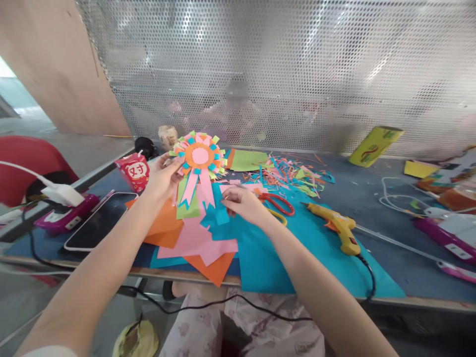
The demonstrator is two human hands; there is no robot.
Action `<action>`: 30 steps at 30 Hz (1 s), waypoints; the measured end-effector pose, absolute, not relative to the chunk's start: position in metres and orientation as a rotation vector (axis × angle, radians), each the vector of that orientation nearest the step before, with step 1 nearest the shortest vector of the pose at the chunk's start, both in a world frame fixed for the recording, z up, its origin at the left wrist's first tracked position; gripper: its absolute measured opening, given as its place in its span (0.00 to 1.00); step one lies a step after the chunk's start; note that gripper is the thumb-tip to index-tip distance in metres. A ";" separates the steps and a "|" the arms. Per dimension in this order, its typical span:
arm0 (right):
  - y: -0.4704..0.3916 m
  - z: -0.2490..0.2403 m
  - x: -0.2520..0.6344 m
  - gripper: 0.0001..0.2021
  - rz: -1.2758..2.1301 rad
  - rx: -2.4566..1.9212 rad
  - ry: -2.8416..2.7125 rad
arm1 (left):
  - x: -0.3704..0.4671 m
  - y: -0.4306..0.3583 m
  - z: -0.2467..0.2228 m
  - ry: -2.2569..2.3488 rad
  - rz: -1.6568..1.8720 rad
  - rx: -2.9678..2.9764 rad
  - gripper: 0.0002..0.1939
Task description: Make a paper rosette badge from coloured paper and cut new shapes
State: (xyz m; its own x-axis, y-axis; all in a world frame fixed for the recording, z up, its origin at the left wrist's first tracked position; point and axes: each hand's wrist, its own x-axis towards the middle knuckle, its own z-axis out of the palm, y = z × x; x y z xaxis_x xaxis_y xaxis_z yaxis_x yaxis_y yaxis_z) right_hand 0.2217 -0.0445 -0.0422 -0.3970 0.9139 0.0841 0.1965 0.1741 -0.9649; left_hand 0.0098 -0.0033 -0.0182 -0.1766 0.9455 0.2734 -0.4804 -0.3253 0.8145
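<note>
A paper rosette (200,155) in pink, orange, green and blue, with two forked ribbon tails, is held up above the table. My left hand (169,168) grips it at its left edge, thumb in front. My right hand (241,201) hovers lower and to the right, just beside the tails, with its fingertips pinched together; whatever is in them is too small or hidden. Beneath both hands lie overlapping sheets of pink paper (193,238), orange paper (163,225) and blue paper (267,258). Red-handled scissors (278,203) rest right of my right hand.
A yellow hot glue gun (336,225) lies on the blue sheet, its cord hanging over the front edge. Paper scraps (282,171) pile up behind. On the left are a tablet (102,220), a purple power strip (69,213) and a red packet (134,171). A perforated metal panel (282,74) closes the back.
</note>
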 end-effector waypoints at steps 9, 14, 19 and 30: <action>-0.051 -0.038 0.221 0.03 1.378 -0.955 -1.667 | 0.020 -0.008 -0.016 0.668 1.766 0.993 0.16; -0.052 -0.033 0.220 0.03 1.351 -0.925 -1.654 | 0.026 -0.016 -0.016 0.681 1.780 1.058 0.16; -0.054 -0.031 0.218 0.03 1.322 -0.934 -1.608 | 0.032 -0.024 -0.016 0.670 1.752 1.100 0.18; -0.053 -0.034 0.223 0.09 1.373 -0.885 -1.631 | 0.031 -0.027 -0.013 0.563 1.761 1.080 0.21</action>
State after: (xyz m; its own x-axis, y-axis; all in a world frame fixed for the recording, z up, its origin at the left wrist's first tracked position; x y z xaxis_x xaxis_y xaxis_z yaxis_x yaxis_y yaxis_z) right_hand 0.2233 -0.0534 -0.0340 -0.4266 0.8934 0.1412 0.0130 0.1622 -0.9867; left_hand 0.0307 -0.0266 -0.0127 -0.1479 0.8968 0.4171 -0.4883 -0.4329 0.7577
